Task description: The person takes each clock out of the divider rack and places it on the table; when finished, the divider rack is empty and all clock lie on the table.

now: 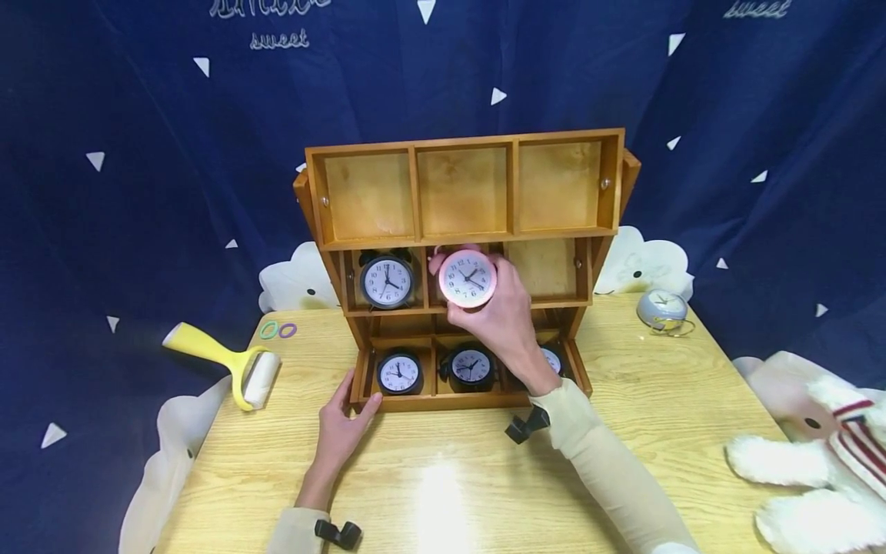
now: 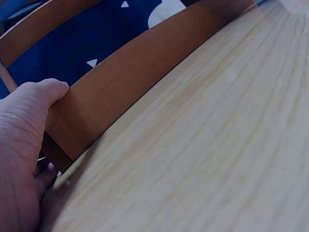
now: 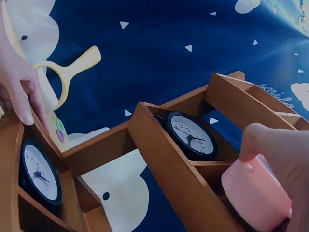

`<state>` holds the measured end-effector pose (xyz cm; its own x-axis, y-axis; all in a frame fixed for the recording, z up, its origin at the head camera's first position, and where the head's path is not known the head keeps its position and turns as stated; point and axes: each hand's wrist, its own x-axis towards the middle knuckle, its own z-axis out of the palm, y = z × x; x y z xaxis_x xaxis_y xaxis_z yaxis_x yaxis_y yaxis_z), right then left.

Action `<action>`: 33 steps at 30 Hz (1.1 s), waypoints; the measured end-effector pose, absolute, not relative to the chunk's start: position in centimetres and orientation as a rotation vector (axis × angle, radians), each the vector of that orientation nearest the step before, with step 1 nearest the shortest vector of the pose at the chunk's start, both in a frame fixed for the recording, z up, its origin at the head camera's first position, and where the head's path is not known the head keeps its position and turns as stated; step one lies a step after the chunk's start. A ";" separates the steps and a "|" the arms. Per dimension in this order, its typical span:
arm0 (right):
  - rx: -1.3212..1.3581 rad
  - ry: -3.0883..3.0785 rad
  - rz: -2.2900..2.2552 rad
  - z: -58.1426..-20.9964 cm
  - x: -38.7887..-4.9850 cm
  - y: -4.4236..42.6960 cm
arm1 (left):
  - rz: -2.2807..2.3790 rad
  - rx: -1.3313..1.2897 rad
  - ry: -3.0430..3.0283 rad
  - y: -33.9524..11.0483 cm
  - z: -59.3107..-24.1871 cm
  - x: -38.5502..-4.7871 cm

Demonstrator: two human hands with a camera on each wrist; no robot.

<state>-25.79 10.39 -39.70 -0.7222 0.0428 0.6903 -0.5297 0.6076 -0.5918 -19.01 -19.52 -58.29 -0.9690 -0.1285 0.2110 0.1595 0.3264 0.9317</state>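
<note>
My right hand (image 1: 505,315) (image 3: 289,154) grips a pink twin-bell alarm clock (image 1: 467,278) (image 3: 253,193), its dial facing me, at the middle compartment of the second tier. Part of that compartment is hidden behind clock and hand. The three-tier wooden shelf (image 1: 471,402) (image 2: 106,87) is held at its lower left front corner by my left hand (image 1: 339,431) (image 2: 21,125) (image 3: 19,82), thumb on the front board, fingers round the side. A black clock (image 1: 388,282) (image 3: 190,136) stands in the second tier's left compartment, beside the pink one.
Black clocks (image 1: 399,373) (image 1: 471,368) (image 1: 551,360) occupy the bottom tier, the rightmost partly behind my right arm. A yellow-handled roller (image 1: 208,346) and two small rings (image 1: 269,330) (image 1: 287,330) lie left; a grey-blue clock (image 1: 662,306) and white plush (image 1: 817,492) are right.
</note>
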 end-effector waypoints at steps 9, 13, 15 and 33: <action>0.365 -2.047 1.095 -40.4 -24.3 11.7 | -1.698 -0.035 -2.351 -19.6 -58.5 -19.0; 0.361 -2.031 1.080 -40.5 -23.6 12.6 | -1.698 -0.027 -2.344 -19.6 -58.6 -18.9; 0.350 -2.012 1.068 -40.6 -23.2 13.1 | -1.702 -0.032 -2.339 -19.5 -58.6 -18.9; 0.321 -1.882 1.077 -42.0 -21.0 19.5 | -1.684 -0.029 -2.350 -19.4 -58.2 -18.9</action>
